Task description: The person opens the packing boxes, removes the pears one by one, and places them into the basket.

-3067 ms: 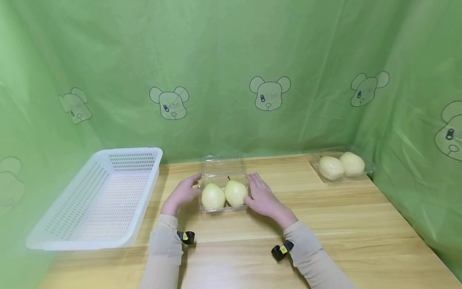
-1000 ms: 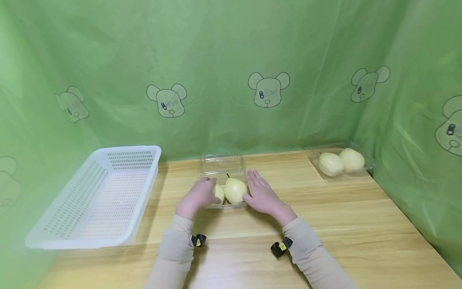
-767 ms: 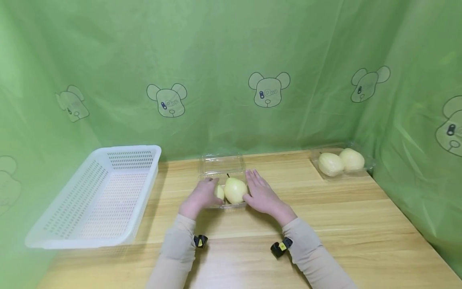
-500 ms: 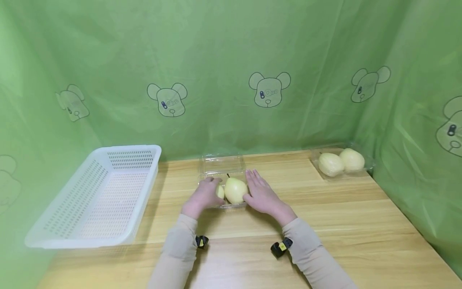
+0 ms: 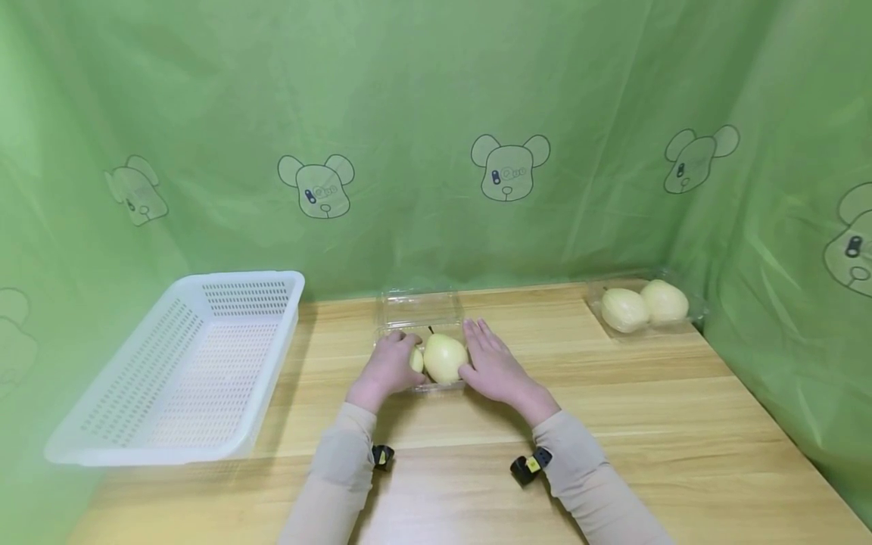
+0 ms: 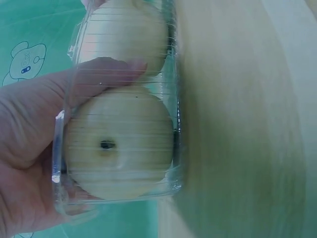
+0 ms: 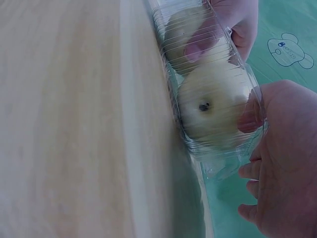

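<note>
Two pale yellow pears, the left pear (image 5: 416, 360) and the right pear (image 5: 446, 359), sit side by side in a clear plastic clamshell box (image 5: 418, 309) whose lid lies folded back. My left hand (image 5: 388, 365) grips the left pear from above and covers most of it. Seen through the box wall in the left wrist view, its thumb (image 6: 116, 72) reaches between the pears. My right hand (image 5: 496, 369) rests at the box's right side with fingers extended. In the right wrist view, its thumb (image 7: 251, 113) reaches over the rim against the right pear.
A white perforated plastic basket (image 5: 275, 356) stands on the left of the wooden table (image 5: 579, 454). Another clear box (image 5: 599, 297) with two pears lies at the back right. Green curtain (image 5: 409, 91) with bear prints encloses the back and sides.
From the box's left side, my left hand has moved right onto the left pear and taken hold of it, then edged slightly further right. My right hand has stayed by the box.
</note>
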Tool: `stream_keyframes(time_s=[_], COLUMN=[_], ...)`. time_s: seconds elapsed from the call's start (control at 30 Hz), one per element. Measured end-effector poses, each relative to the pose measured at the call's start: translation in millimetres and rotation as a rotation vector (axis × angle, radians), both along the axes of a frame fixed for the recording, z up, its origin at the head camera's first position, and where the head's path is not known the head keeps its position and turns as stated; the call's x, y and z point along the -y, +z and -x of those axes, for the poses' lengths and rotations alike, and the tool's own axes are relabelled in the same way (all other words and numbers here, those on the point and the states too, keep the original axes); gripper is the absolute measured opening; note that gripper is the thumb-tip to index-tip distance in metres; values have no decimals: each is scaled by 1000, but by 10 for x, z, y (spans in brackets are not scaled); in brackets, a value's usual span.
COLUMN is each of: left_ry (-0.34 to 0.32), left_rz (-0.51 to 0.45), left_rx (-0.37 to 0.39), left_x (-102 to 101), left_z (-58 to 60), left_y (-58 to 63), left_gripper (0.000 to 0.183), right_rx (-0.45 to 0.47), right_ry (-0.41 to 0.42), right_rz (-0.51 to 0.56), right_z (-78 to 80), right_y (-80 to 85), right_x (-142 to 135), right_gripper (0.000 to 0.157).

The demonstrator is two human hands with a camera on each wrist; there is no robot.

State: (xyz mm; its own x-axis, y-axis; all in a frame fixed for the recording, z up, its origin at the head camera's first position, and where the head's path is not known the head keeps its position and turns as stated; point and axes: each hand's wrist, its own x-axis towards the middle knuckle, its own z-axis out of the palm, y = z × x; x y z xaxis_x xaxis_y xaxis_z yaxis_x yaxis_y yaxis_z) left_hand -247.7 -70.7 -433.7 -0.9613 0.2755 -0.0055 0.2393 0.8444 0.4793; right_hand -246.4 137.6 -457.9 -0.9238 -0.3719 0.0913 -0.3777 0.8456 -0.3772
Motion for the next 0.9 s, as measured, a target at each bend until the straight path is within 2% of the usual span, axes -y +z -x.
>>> stream_keyframes(time_s=[0.27,0.5,0.9], left_ry=[-12,-37,-60], left_rz=[15,-17,-77], left_rx=[-28,-45,-24], left_x=[-1,28,79], left_z=[21,31,61], left_y=[-38,-46,-35], left_gripper=[70,66,67], right_rx=[3,7,3], right_ry=[-2,-5,0], right_rz=[-1,2,14], right_z=[5,-5,3], right_y=[-4,0,-9], right_x=[-5,2,1], right_gripper=[81,81,81])
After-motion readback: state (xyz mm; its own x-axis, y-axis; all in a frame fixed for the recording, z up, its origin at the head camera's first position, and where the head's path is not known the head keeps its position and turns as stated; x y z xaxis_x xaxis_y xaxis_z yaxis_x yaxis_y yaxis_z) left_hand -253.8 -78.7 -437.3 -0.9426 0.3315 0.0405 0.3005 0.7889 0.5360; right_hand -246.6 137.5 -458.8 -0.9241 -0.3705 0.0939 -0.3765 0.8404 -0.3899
